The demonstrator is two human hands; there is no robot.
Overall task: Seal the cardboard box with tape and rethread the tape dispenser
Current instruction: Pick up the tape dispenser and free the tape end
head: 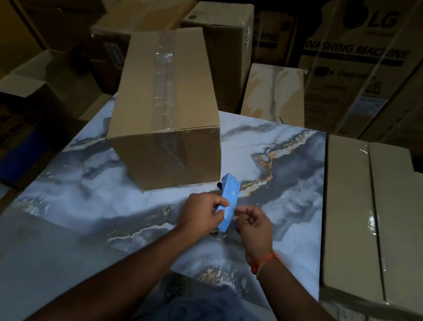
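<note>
Box (168,105) at upper centre of the worktop (274,152) looks taped already, so you're on rethreading. Left hand (203,217) fingers clamp the blue tape dispenser (227,204) at frame centre; right hand (254,227) fingers pinch beside it, probably the tape end, hard to tell. Next: feed that end through squarely.

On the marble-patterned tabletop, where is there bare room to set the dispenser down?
Bare marble-patterned tabletop lies between the taped brown cardboard box and the long flat cartons to the right; also left of the left hand. It is crowded where both hands hold the blue tape dispenser.
</note>
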